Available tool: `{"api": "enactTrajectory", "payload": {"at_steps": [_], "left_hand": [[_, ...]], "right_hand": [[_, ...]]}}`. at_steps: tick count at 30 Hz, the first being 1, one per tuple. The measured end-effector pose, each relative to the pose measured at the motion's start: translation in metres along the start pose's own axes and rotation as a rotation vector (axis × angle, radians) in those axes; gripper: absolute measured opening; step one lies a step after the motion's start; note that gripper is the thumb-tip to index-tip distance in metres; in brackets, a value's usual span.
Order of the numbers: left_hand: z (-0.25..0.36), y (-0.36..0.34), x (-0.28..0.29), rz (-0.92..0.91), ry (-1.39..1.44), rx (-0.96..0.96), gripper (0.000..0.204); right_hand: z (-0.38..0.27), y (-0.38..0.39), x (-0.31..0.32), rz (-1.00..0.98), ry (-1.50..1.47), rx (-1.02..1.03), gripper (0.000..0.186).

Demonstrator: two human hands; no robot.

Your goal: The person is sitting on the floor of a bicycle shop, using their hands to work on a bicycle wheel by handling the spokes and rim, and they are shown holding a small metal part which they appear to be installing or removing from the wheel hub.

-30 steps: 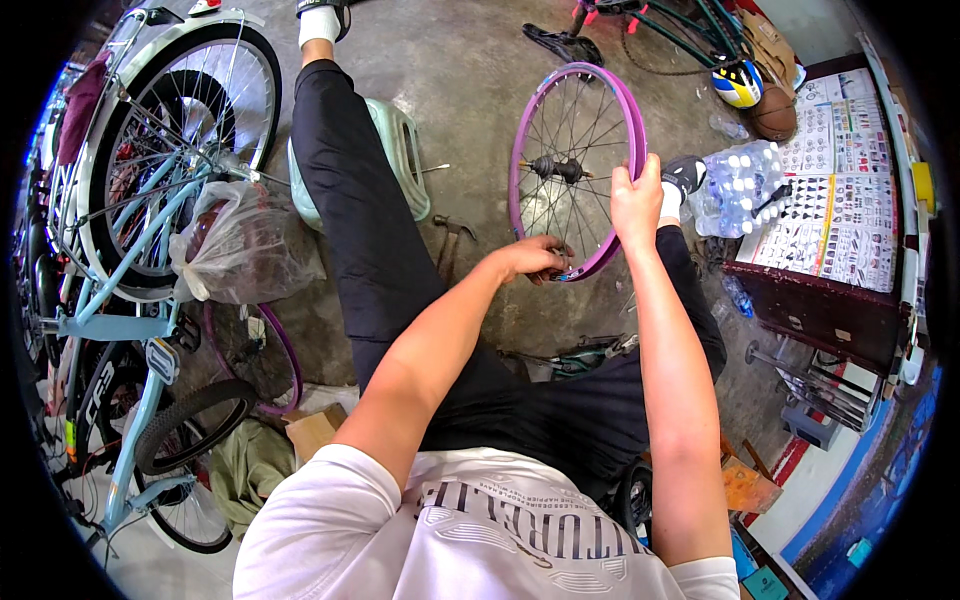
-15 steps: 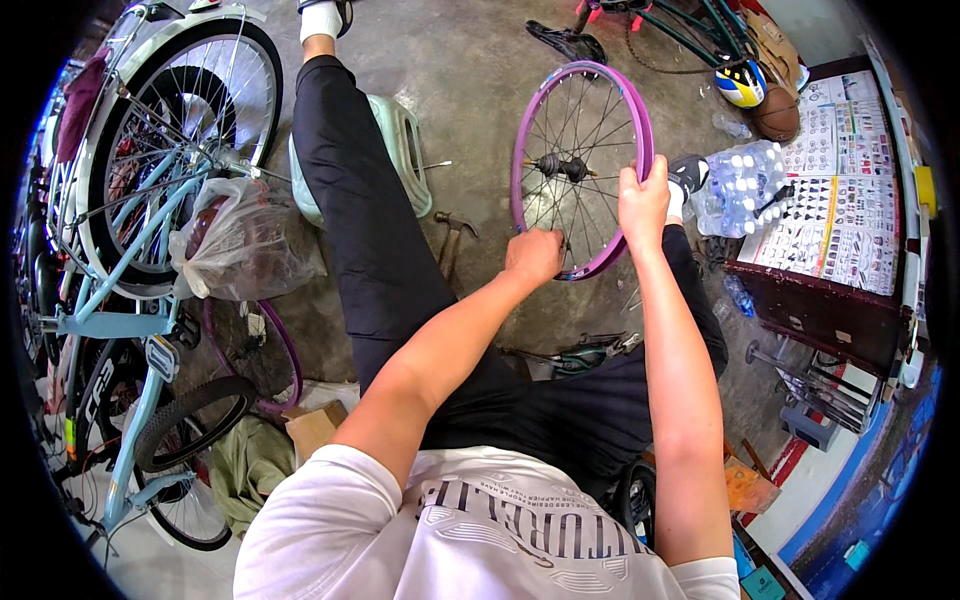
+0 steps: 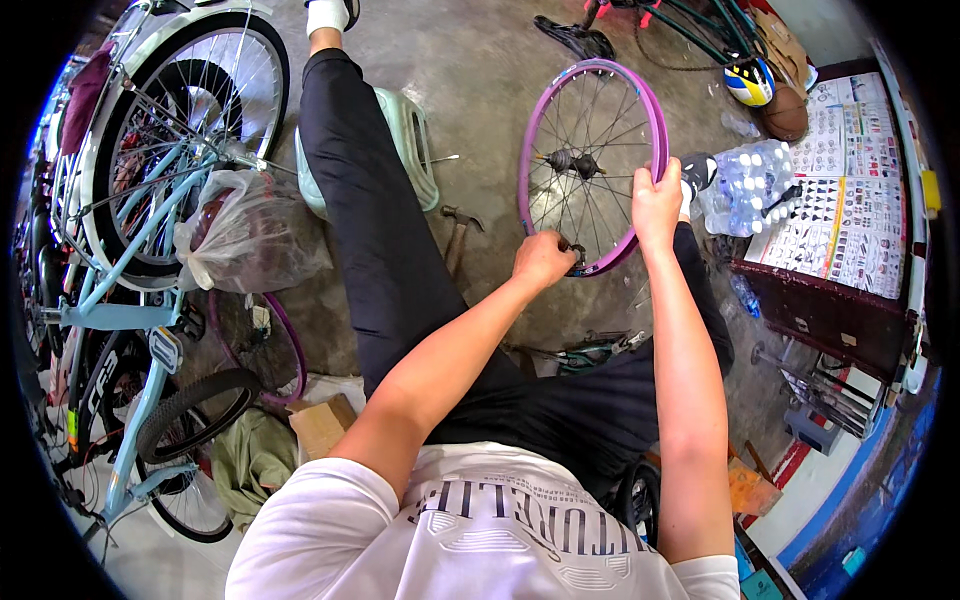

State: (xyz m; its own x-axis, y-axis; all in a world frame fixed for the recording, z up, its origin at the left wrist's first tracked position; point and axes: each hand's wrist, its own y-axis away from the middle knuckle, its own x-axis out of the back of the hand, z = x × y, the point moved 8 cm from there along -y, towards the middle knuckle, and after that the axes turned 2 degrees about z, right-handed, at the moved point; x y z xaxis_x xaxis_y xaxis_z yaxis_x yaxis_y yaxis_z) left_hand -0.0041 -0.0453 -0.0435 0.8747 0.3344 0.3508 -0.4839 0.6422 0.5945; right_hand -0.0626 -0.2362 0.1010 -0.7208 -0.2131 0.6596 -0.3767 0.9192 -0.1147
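My right hand (image 3: 655,205) is closed round the right side of a bare purple wheel rim (image 3: 628,90), which has dark spokes and a black hub (image 3: 575,163). At the rim's bottom, my left hand (image 3: 550,258) is closed on a small dark item among the spokes; what it is, I cannot make out. The wheel is held tilted between my legs. Just left of it, a hammer (image 3: 458,232) lies on the concrete floor.
Bicycles (image 3: 130,310), a bagged bundle (image 3: 245,240) and another purple wheel (image 3: 290,340) crowd the left. A pale green stool (image 3: 410,150) is under my left leg. Bottled water (image 3: 745,185), a paper-topped cabinet (image 3: 820,320), a helmet (image 3: 748,80) and a basketball (image 3: 785,115) are right.
My left hand has changed its finger position at the bottom of the rim, from curled underneath to closed among the spokes. Wheel and right hand have shifted slightly rightward in the view.
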Motion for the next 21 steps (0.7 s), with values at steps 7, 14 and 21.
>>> {"api": "enactTrajectory", "payload": {"at_steps": [7, 14, 21], "left_hand": [[-0.017, -0.009, -0.030, -0.222, 0.466, 0.123, 0.032], [-0.016, -0.007, -0.031, -0.256, 0.520, 0.118, 0.033], [-0.019, -0.013, -0.031, -0.293, 0.520, 0.092, 0.031]], "right_hand": [[0.000, 0.003, 0.005, 0.005, 0.024, 0.034, 0.022], [-0.004, 0.005, 0.001, -0.012, 0.000, 0.057, 0.022], [-0.004, 0.005, -0.002, -0.006, 0.028, 0.085, 0.022]]}}
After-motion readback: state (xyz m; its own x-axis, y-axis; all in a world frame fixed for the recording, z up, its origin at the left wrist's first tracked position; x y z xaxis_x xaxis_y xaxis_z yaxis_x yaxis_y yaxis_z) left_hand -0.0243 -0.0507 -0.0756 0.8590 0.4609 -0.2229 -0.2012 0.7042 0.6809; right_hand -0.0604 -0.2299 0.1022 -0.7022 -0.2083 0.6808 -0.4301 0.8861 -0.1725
